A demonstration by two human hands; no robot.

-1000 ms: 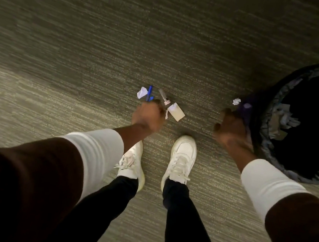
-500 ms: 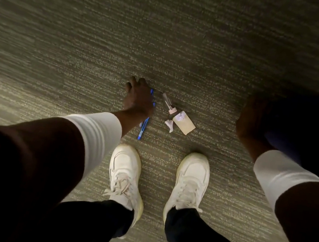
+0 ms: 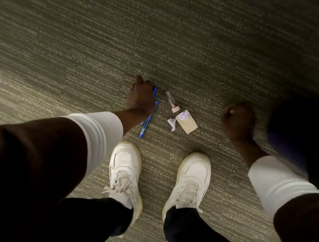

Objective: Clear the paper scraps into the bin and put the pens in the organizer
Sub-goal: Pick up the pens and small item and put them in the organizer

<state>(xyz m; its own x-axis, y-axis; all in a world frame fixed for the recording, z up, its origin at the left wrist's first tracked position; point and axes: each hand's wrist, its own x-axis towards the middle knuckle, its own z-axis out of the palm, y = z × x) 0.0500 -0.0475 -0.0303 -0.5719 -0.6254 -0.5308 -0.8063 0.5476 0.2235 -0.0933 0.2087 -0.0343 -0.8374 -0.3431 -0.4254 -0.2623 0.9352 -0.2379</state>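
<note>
My left hand is down on the carpet with its fingers curled, lying over two blue pens whose ends stick out past it. Whether it grips anything is hidden. To the right lie a clear pen with a pink end, a tan paper card with a small crumpled scrap on it, and a white scrap. My right hand hangs as a loose fist beside the dark bin; a tiny pale spot shows at its knuckles.
I stand on grey-green striped carpet. My two white shoes are just below the scraps. The bin fills the right edge, blurred and dark, with its inside hidden. No organizer is in view.
The view has swung left, so the bin slid mostly out of frame. My left hand reached past the blue pens with fingers spread, then curled them. The white scrap near the pens is no longer visible.
</note>
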